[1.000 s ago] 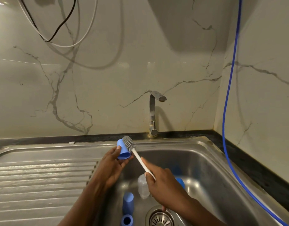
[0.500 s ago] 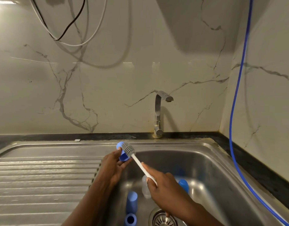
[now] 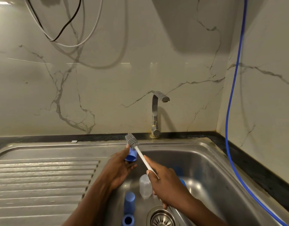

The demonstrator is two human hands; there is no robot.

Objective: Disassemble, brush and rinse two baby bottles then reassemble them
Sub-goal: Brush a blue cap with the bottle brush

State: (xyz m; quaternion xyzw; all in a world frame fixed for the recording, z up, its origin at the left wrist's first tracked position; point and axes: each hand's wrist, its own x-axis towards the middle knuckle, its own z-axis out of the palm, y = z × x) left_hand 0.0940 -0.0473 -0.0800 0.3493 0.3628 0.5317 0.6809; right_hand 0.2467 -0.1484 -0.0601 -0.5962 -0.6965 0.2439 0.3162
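My left hand (image 3: 118, 167) holds a small blue bottle cap (image 3: 131, 155) above the sink's left rim. My right hand (image 3: 166, 181) grips the white handle of a bottle brush (image 3: 137, 150); its grey bristled head sits just above and behind the cap. Down in the basin lie a clear bottle body (image 3: 145, 186), a blue cap (image 3: 129, 202), a blue ring (image 3: 128, 220) and another blue part (image 3: 182, 182) partly hidden behind my right hand.
The steel sink (image 3: 209, 170) has a drain strainer (image 3: 161, 217) at the bottom and a ribbed drainboard (image 3: 42, 181) to the left. A tap (image 3: 156, 111) stands at the back, no water running. A blue hose (image 3: 230, 119) hangs along the right wall.
The brush head has moved from against the cap's open side to above it. The cap has turned in my left hand, its opening now facing down toward me.
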